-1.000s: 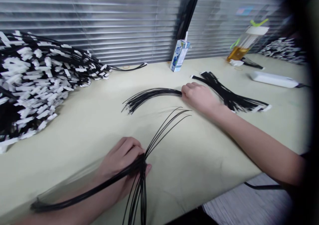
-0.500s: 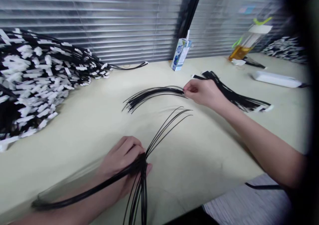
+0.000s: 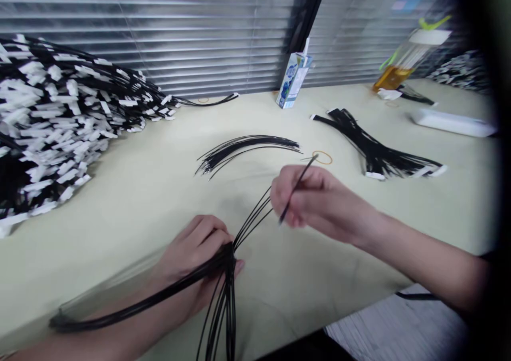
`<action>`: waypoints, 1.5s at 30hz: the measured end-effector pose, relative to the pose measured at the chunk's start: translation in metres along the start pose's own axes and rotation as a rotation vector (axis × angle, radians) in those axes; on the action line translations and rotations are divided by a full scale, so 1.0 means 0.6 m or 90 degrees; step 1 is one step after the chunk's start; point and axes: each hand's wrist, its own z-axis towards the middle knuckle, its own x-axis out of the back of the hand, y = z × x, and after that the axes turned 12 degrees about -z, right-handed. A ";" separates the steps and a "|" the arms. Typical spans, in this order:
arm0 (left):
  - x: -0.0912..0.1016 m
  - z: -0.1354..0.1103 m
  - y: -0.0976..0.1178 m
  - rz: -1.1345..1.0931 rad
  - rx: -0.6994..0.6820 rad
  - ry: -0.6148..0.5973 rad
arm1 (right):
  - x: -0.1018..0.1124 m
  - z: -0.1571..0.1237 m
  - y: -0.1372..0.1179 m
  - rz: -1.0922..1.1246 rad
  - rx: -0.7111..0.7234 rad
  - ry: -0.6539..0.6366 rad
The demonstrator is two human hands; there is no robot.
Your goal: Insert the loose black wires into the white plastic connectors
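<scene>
In my left hand (image 3: 203,265) is a bundle of thin black wires (image 3: 139,310), gripped with the fingers closed round it. Part of the bundle runs back over my left forearm, several wires hang down, and several fan up to the right. My right hand (image 3: 307,198) is closed at the upper ends of the fanned wires; whether it touches them I cannot tell. Across its fingers lies a thin, dark, stick-like piece (image 3: 296,189), its exact kind unclear. Beyond both hands a loose curved bunch of black wires (image 3: 251,144) rests on the table.
A large heap of black cables with white connectors (image 3: 75,116) fills the left. Behind stand a drink carton (image 3: 293,81) and a bottle of amber liquid (image 3: 393,76). Rightward lie a rubber band (image 3: 328,161), connector-ended cables (image 3: 369,142) and a white elongated object (image 3: 451,122).
My right hand has left the end of the loose wire bunch and come nearer, to the fanned wires. The dark stick now shows in it. My left hand has hardly moved.
</scene>
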 end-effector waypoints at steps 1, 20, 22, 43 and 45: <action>0.000 0.000 0.000 0.002 -0.002 -0.001 | -0.015 -0.006 0.005 -0.090 -0.015 -0.026; -0.005 -0.002 -0.006 -0.004 0.019 0.004 | -0.051 -0.012 0.049 -0.584 0.061 -0.037; -0.005 -0.002 -0.007 -0.002 0.013 0.006 | -0.052 -0.012 0.048 -0.593 0.066 -0.041; 0.001 0.000 -0.003 0.020 0.006 -0.020 | -0.053 -0.013 0.042 -0.648 0.148 -0.061; -0.001 -0.002 -0.004 0.014 0.010 -0.018 | -0.053 -0.014 0.042 -0.648 0.147 -0.064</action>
